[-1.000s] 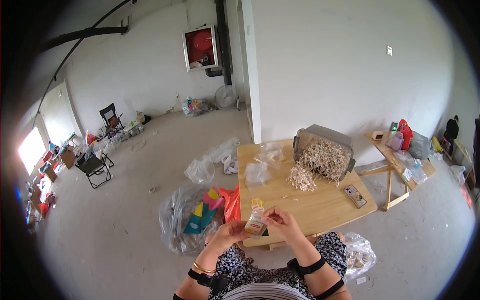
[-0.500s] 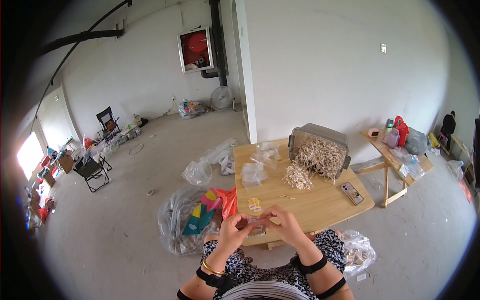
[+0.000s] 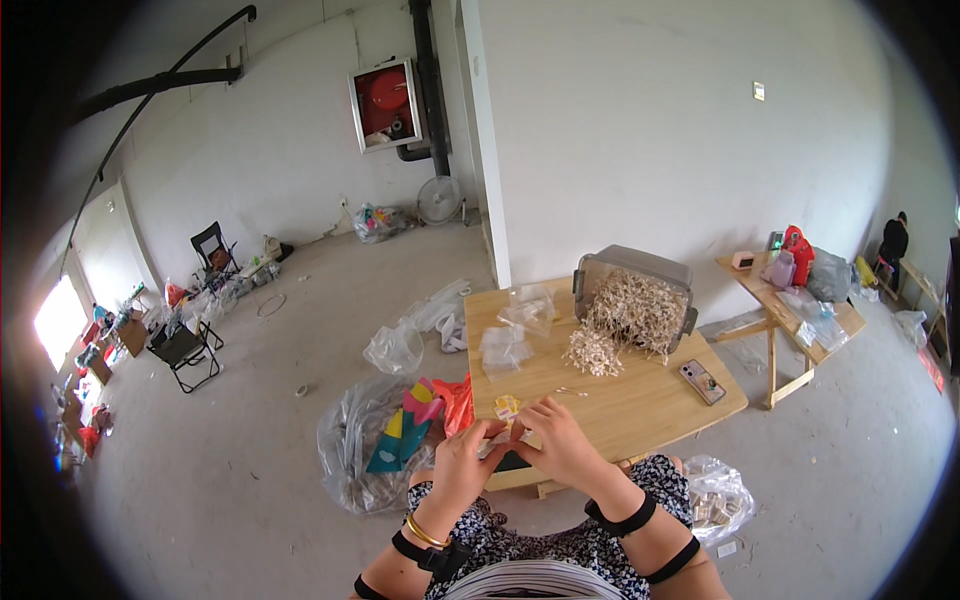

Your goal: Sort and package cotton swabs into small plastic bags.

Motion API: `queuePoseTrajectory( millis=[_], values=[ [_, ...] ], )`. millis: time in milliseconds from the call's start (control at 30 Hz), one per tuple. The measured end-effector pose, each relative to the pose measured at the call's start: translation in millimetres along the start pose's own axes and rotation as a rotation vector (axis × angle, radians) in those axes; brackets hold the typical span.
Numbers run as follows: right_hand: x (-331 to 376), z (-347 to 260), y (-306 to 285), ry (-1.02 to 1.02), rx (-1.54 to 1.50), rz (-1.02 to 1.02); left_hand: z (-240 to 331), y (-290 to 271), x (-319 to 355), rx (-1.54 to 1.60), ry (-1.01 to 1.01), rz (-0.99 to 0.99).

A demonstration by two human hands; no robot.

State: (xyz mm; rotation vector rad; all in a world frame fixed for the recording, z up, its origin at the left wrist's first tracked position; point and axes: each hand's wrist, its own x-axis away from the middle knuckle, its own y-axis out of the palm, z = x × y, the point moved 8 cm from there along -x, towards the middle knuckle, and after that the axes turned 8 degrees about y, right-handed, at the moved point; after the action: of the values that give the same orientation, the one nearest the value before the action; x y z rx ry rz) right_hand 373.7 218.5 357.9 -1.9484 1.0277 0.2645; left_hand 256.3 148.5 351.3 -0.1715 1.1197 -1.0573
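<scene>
My left hand and my right hand meet at the near edge of the wooden table. Both are closed, thumbs and fingers pinching what looks like a small clear plastic bag, mostly hidden by the fingers. Just beyond them lie small yellow-and-white labels. A couple of loose cotton swabs rest farther in. A grey see-through bin lies tipped on its side, and a heap of cotton swabs spills from it. Flat clear bags are at the table's left.
A phone lies on the table's right side. Left of the table stands a large clear sack, beside a red bag. Another filled clear bag sits on the floor at right. A second wooden table holds bags and bottles.
The right hand's fingers have risen slightly and closed in toward the left hand's. The small bag, clearer before, is now more covered. The view has shifted slightly.
</scene>
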Motion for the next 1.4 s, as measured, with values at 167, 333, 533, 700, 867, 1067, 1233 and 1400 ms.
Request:
queuePoseTrajectory(
  millis=[167,333,533,700,867,1067,1233,1400],
  values=[
    [1.7,0.6,1.5,0.003,0.032,0.021,0.0,-0.2,0.7,0.002,-0.018,0.011],
    [2.1,7.3,-3.3,-0.025,0.021,0.023,0.2,-3.4,0.4,0.063,-0.053,-0.005],
    [5.9,12.7,-5.6,-0.039,0.119,-0.006,-8.0,-1.0,3.2,0.174,-0.087,-0.005],
    [9.0,27.4,-3.6,-0.016,0.077,-0.052,-15.6,7.0,5.7,0.196,-0.124,-0.053],
    [10.1,36.2,2.1,0.155,-0.252,-0.098,-48.6,28.1,23.0,0.641,-0.348,-0.062],
    [15.7,54.0,12.6,0.325,-0.383,-0.094,-57.2,36.6,25.5,0.667,-0.357,-0.066],
    [16.6,51.9,12.0,0.327,-0.299,-0.056,-62.9,37.6,29.1,0.646,-0.354,-0.012],
    [24.2,66.0,20.2,0.432,-0.337,0.011,-69.6,41.9,34.0,0.684,-0.361,0.013]
  ],
)
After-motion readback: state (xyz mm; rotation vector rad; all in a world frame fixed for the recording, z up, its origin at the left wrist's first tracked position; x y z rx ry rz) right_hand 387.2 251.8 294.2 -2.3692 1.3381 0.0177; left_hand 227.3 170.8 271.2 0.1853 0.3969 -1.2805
